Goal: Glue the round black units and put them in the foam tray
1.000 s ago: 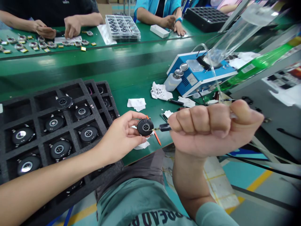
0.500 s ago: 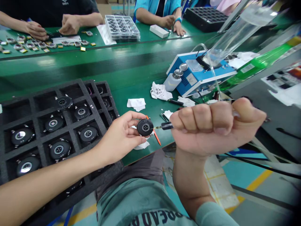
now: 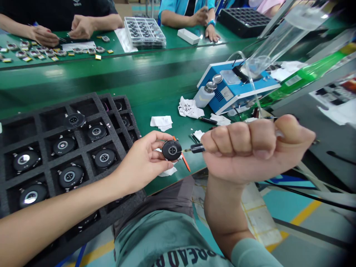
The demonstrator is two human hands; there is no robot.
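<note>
My left hand (image 3: 141,160) holds a round black disc-shaped module (image 3: 171,150) by its edge between thumb and fingers, with its face upward. My right hand (image 3: 250,148) is a closed fist around a small black-handled screwdriver (image 3: 197,148). The screwdriver's thin tip ends at the disc's right edge. An orange pointed tool (image 3: 185,163) lies partly hidden beneath the disc, on a white tissue (image 3: 169,171). Several similar black discs (image 3: 104,158) sit in the cells of a black foam tray (image 3: 55,111) to the left of my left hand.
A blue machine (image 3: 236,85) with a white bottle (image 3: 204,97) and clear tubing stands on the green bench (image 3: 172,66) at right, among crumpled tissues (image 3: 190,107). Across the bench, co-workers' hands (image 3: 82,27) work beside small parts and trays.
My right hand and the screwdriver have shifted slightly right and up. The disc stays in nearly the same place. The far co-workers' hands have moved a little.
</note>
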